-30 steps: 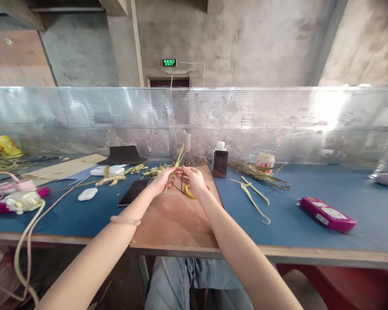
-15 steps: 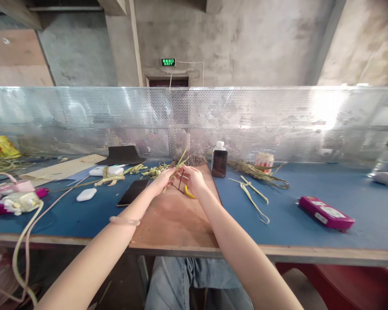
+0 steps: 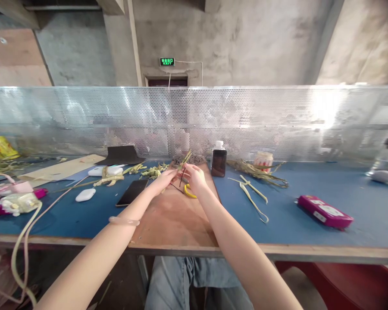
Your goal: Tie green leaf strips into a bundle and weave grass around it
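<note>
My left hand [image 3: 168, 176] and my right hand [image 3: 195, 175] meet over the brown board [image 3: 176, 219]. Between them, a few green plant stalks [image 3: 186, 158] stick up and away from me, pinched by the fingers of both hands. A thin dark cord [image 3: 182, 177] hangs by the right fingers; whether it is gripped I cannot tell. Under my right hand lies a yellow ring-shaped thing [image 3: 189, 192], partly hidden by the wrist. Behind the hands, a tangle of greyish fibres [image 3: 198, 159] rests on the board's far end.
A dark bottle with a white cap [image 3: 219, 161] stands right of the board. Farther right are pale stalk strips [image 3: 252, 200] and a magenta pack [image 3: 325, 212]. To the left lie a black phone [image 3: 131, 193], a white case [image 3: 85, 195] and green plant scraps [image 3: 154, 171]. A perforated metal screen [image 3: 261, 112] runs behind.
The stalks have shifted slightly right, and their lower ends no longer show below my left hand. More of the yellow ring shows now. Both hands stay close together.
</note>
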`<state>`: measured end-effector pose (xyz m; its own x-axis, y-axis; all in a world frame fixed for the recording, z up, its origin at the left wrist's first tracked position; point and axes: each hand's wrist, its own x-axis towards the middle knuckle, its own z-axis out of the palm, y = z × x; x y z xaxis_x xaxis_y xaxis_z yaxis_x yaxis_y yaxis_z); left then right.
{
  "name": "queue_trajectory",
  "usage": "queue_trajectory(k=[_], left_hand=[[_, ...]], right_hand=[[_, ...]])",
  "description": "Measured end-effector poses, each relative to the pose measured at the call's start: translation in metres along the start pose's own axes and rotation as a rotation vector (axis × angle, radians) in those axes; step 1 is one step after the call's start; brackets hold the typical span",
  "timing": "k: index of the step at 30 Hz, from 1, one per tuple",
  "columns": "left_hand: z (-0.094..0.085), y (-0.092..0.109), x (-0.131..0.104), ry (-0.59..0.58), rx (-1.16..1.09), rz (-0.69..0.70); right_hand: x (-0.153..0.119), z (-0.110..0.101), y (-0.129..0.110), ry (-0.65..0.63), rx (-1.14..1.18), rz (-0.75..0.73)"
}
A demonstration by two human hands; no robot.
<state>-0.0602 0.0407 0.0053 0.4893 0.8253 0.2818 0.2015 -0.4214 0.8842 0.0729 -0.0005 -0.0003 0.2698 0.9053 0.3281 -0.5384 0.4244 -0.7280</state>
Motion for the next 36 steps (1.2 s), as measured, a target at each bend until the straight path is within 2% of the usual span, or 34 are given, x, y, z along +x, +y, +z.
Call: queue_trajectory(k=[7,13,21,29,32,36], left_hand=[[0.002,0.002,-0.004,-0.095,-0.069,0.034],[0.004,-0.005,0.001,-0.094,-0.105,0.025],[0.002,-0.006,0.002,-0.086,-0.133,-0.016],[0.001,-0.005,0.003,-0.07,-0.147,-0.082],[0.0,-0.003,0.002,-0.079,-0.161,-0.097],[0.0,0.0,0.001,-0.106,-0.18,-0.105]], right_hand=[[0.001,-0.001,0.001,0.031,-0.098,-0.048],[0.0,-0.001,0.0,0.079,-0.168,-0.122],[-0.001,0.003,0.003,0.05,-0.215,-0.155],[0.01,-0.014,-0.009,0.261,-0.175,-0.258],[0.011,-0.017,-0.008,0.211,-0.158,-0.202],[0.006,-0.009,-0.004,0.029,-0.128,-0.07]])
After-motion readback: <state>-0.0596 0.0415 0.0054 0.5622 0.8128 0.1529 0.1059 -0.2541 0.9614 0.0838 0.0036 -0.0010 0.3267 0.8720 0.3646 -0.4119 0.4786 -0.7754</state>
